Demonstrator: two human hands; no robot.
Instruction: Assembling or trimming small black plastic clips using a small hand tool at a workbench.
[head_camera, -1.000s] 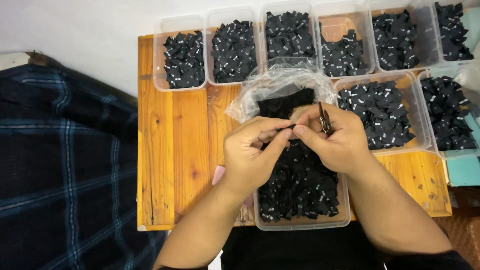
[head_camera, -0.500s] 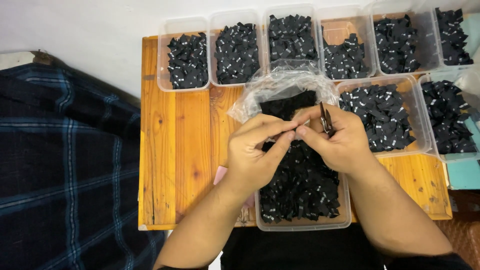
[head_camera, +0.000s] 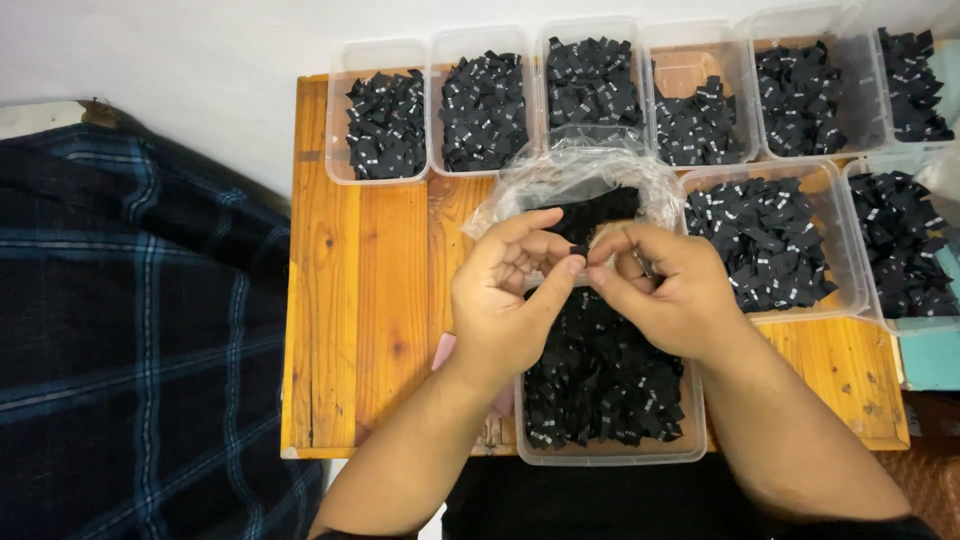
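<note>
Over the near clear tub (head_camera: 610, 455), both hands pinch one small black label (head_camera: 578, 250).

The left hand (head_camera: 510, 305) closes thumb and forefinger on the label's end; the right hand (head_camera: 665, 295) is curled, its fingertips meeting the same piece, with a thin dark tool half hidden in its palm. To do this well, I judge the grip should stay at the very tips, directly above the tub, so a slipped label drops back into the heap. That tub is heaped with black labels bearing small white marks, and a crumpled clear bag (head_camera: 575, 175) of dark pieces lies just behind it. A row of clear tubs (head_camera: 385, 55) lines the far edge of the wooden surface (head_camera: 360, 300), each holding similar labels; another tub (head_camera: 835, 240) sits to the right. Dark plaid cloth (head_camera: 130, 350) lies to the left.
</note>
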